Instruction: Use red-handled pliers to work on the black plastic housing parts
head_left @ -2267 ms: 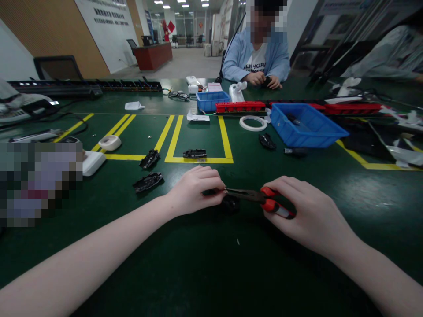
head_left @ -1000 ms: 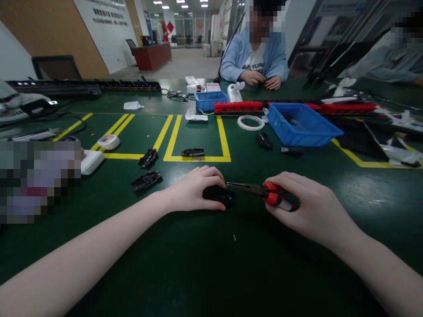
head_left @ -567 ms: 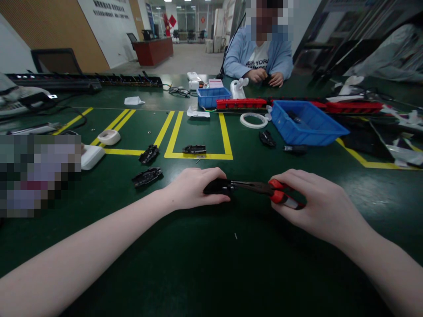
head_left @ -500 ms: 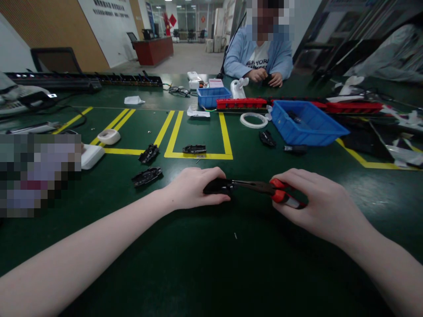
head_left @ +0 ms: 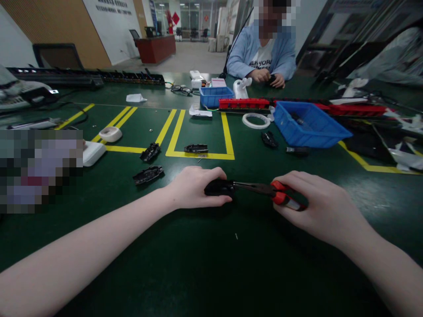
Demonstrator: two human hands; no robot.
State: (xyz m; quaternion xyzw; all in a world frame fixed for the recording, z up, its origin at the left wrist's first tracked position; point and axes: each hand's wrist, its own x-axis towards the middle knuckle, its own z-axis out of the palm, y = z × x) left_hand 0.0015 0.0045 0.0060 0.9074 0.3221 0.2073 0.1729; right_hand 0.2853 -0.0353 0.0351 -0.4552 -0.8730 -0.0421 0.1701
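Observation:
My left hand [head_left: 198, 188] grips a black plastic part [head_left: 218, 188] between thumb and fingers, low over the green table. Wrapped round the red handles of long-nose pliers [head_left: 256, 188] is my right hand [head_left: 313, 204]. The pliers' narrow jaws point left, and their tips meet the right end of the black part. Whether the tips pinch something there is too small to tell. A thin metal sliver [head_left: 236, 236] lies on the table in front of my hands. Beyond my left hand are similar black plastic shells [head_left: 148, 175], one of them by the yellow tape [head_left: 208, 156].
A large blue bin [head_left: 312, 127] holding dark parts stands at the right, with black pieces [head_left: 269, 139] beside it. Behind are a white tape roll [head_left: 256, 120], a small blue bin [head_left: 216, 97] and red strips [head_left: 244, 104]. A person [head_left: 264, 57] sits opposite, handling something dark.
The camera view has shifted slightly, so the background sits a little to the right. My hands, the black part and the pliers keep nearly the same pose.

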